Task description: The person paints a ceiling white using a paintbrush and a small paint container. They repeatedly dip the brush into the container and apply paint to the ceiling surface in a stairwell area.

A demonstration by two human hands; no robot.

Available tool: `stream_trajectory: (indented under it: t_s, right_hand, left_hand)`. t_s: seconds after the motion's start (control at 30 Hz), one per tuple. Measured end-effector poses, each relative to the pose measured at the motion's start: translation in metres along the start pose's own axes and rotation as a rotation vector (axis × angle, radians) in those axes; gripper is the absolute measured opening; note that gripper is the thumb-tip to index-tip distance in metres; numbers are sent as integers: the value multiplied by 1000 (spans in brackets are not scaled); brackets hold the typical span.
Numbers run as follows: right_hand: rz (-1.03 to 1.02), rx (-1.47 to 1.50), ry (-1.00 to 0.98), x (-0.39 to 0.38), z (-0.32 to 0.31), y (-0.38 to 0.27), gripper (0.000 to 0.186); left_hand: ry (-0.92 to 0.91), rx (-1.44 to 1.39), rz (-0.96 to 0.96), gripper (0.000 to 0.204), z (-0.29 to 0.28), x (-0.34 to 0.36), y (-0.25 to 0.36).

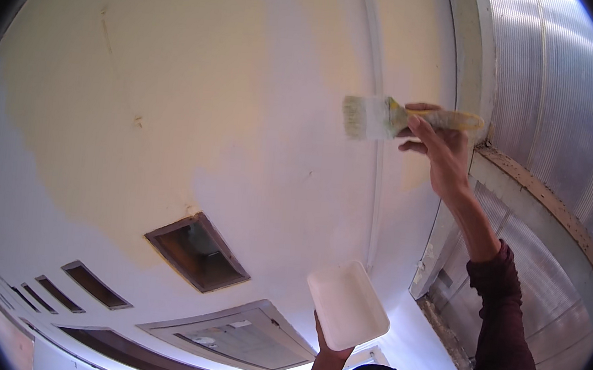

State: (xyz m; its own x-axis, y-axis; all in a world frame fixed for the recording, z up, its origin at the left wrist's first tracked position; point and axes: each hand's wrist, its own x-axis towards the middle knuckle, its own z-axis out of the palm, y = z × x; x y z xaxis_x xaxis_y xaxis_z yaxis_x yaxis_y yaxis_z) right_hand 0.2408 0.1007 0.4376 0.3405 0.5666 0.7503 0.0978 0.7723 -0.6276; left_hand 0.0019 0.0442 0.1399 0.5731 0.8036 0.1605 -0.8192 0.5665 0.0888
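A wide paintbrush (381,118) with paint-crusted bristles and a yellowish handle is gripped in my right hand (445,156), raised at the upper right. Its bristles point left over the wall (278,155); I cannot tell whether they touch it. Pale yellow covers part of this wall, and whitish paint lies over the rest. Lower down, my left hand (332,345) holds a white rectangular tub (349,304) from beneath, tilted so that its inside shows. Most of the fingers under the tub are hidden.
A thin raised strip (374,192) runs along the wall beside the brush. Framed openings (197,250) and a window (239,336) lie at lower left. To the right are corrugated translucent panels (564,75) and a beam (553,192).
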Motion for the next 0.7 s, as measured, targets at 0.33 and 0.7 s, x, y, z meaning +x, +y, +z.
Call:
stream_trajectory:
  t_s: [0.33,0.7]
  right_hand:
    - [-633,-590,-137,181,17,-64,23]
    - [-1250,-978,-350,128,16,-31,30]
  left_hand:
    - [86,88,65,54,-18,-21,2]
    - [21,-62,-21,61,-42,-22,-3]
